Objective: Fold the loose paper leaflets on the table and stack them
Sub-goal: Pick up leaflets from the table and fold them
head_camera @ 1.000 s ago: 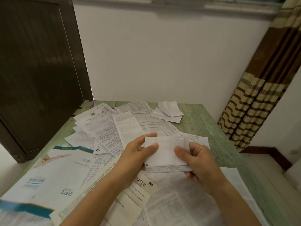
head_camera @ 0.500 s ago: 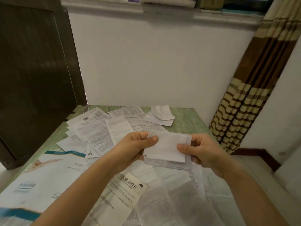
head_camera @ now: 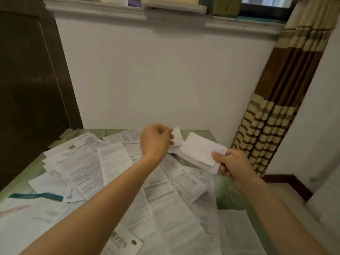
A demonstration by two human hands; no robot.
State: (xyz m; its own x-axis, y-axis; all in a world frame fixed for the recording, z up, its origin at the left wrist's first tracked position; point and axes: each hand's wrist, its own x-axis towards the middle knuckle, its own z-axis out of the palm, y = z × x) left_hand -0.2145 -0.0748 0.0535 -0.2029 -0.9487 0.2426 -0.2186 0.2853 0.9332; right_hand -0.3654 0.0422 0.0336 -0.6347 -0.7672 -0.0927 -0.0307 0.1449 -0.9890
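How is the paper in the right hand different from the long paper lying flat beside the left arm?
The folded leaflet is doubled up small; the long leaflet lies opened out. The folded leaflet is pinched by the right hand above the table; the long leaflet rests on other papers. The folded leaflet shows a blank white side; the long leaflet shows lines of print. Both are thin white paper.

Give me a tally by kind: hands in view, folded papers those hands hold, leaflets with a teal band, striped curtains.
Hands: 2, left hand, right hand
Folded papers held: 2, small white paper, folded leaflet
Teal-banded leaflet: 1
Striped curtain: 1
Total: 6
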